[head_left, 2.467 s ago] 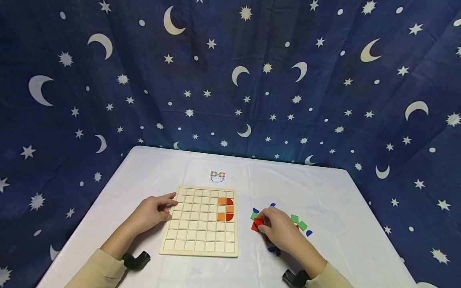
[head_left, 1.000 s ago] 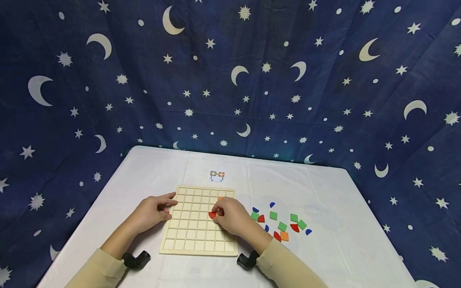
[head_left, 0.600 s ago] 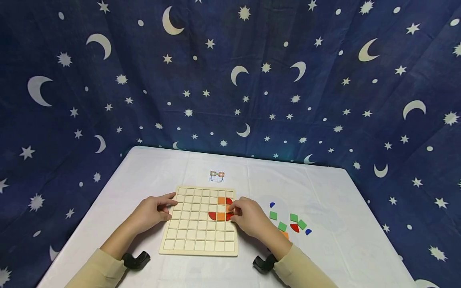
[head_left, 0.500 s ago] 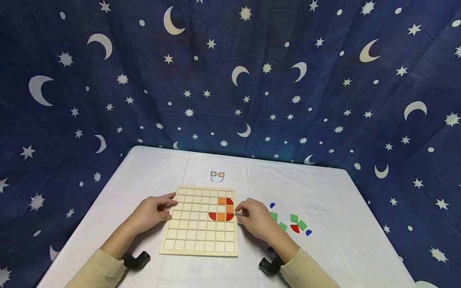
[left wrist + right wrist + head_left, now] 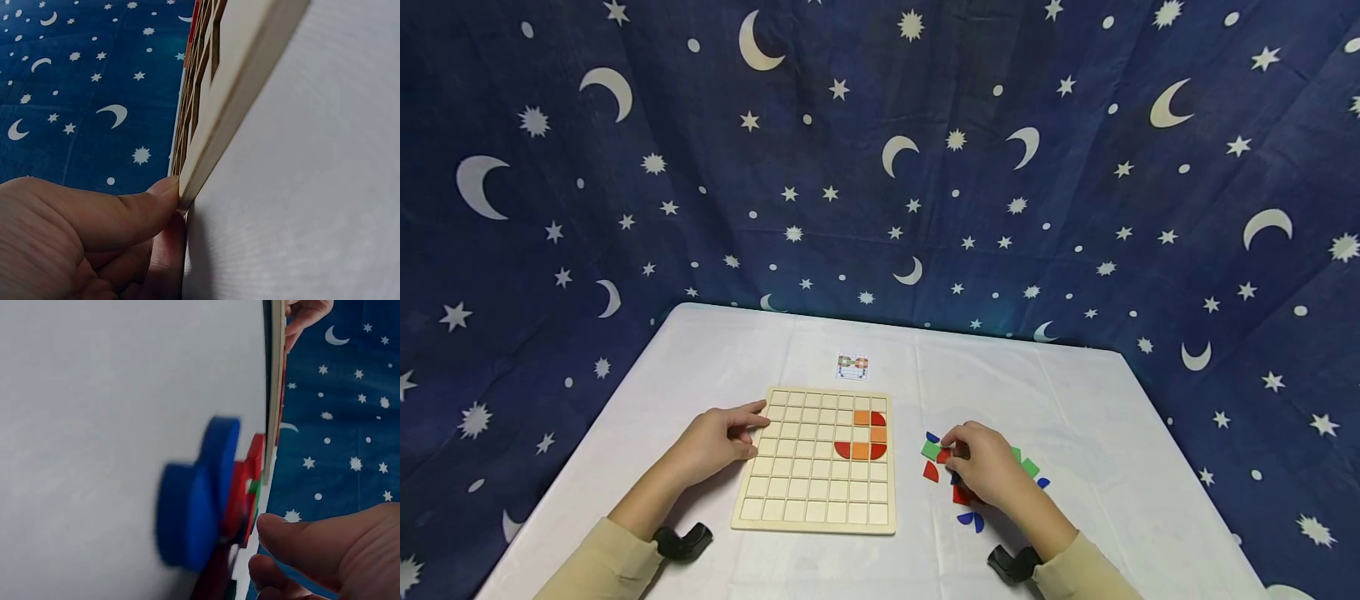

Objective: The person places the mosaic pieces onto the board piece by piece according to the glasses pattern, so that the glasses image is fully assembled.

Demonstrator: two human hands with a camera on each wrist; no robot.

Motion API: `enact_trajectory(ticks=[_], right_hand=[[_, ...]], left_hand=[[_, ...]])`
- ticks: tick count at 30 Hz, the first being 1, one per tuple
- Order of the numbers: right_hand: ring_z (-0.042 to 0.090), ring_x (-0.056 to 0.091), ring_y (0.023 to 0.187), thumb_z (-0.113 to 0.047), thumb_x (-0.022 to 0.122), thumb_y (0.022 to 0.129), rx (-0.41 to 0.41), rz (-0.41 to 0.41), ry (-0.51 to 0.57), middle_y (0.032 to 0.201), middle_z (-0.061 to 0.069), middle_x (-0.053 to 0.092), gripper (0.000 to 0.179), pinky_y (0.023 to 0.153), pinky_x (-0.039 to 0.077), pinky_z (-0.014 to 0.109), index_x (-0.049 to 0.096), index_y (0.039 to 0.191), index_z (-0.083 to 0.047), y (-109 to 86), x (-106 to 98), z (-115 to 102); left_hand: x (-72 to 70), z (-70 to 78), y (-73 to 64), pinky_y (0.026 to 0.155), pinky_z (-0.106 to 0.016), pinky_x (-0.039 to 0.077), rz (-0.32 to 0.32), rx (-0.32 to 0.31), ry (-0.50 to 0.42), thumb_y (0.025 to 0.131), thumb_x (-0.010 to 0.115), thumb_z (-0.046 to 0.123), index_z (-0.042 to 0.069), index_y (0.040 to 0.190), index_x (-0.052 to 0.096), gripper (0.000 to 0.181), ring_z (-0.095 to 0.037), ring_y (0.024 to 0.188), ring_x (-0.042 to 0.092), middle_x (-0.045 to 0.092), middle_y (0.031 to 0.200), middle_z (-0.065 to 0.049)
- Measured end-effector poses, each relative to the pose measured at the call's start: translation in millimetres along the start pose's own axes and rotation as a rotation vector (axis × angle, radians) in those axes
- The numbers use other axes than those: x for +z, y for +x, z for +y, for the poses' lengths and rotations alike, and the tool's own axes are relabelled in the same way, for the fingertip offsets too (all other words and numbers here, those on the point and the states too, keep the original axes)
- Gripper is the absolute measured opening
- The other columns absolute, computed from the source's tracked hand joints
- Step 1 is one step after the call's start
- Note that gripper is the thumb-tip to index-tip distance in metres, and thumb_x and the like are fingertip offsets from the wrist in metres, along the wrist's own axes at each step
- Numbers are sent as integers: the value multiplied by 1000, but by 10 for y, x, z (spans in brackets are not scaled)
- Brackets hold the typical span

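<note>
My left hand touches the left edge of the pale wooden grid board. In the left wrist view the thumb lies against the board's rim. At the board's right side lie orange squares and red quarter-circles. My right hand is over the loose pieces to the right of the board, thumb and index finger apart beside a red piece. In the right wrist view nothing shows between its thumb and fingers. Some pieces are hidden beneath this hand.
Behind the board lies a small pattern card. Around the right hand are green squares, another red quarter-circle and several blue half-round pieces. A white cloth covers the table, with a starry curtain behind.
A red quarter-circle went onto the board, left of the lower orange square. My right hand has since moved from the board's right edge back to the loose pieces. My left hand stayed put.
</note>
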State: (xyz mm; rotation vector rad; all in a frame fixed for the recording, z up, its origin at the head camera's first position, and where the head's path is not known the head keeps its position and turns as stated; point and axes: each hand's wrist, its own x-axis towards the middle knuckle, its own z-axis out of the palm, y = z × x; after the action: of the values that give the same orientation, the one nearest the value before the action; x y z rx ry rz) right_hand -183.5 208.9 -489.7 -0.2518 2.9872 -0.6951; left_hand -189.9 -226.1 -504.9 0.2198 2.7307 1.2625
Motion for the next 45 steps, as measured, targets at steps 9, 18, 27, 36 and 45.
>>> enact_trajectory(ticks=[9,18,27,36,45], right_hand=[[14,53,78,-11,84,91,32,-34,-21,84,-5,57,18,70,46,29,79,105,-22,43,12,18],[14,53,79,-15,85,92,20,-50,-37,83,-4,58,16,73,47,30,77,104,-20,134,4,-25],[12,54,78,-17,85,92,-62,-39,39,84,-8,60,16,72,47,28,76,106,-21,280,32,-285],[15,57,83,-19,82,95,-125,-86,100,90,-7,64,16,74,49,31,77,110,-19,496,207,-707],[13,57,81,-19,81,96,-228,-111,100,85,-7,62,14,75,49,28,77,108,-16,677,407,-1032]], left_hand=[[-3,-21,-4,69,-23,44,6,-2,4,83,82,-3,9,127,79,45,-13,82,58,56,163,-11],[2,-32,-5,70,-23,44,8,0,9,83,81,-2,9,127,79,45,-13,81,58,56,163,-12],[-1,-31,2,70,-24,44,12,-6,10,83,82,-2,10,127,79,45,-14,81,58,56,163,-11],[1,-16,1,69,-24,44,11,-2,15,83,82,-2,10,127,79,46,-14,81,57,57,162,-11],[6,-11,2,70,-24,45,9,-4,2,83,82,-2,10,127,80,45,-14,81,58,56,162,-11]])
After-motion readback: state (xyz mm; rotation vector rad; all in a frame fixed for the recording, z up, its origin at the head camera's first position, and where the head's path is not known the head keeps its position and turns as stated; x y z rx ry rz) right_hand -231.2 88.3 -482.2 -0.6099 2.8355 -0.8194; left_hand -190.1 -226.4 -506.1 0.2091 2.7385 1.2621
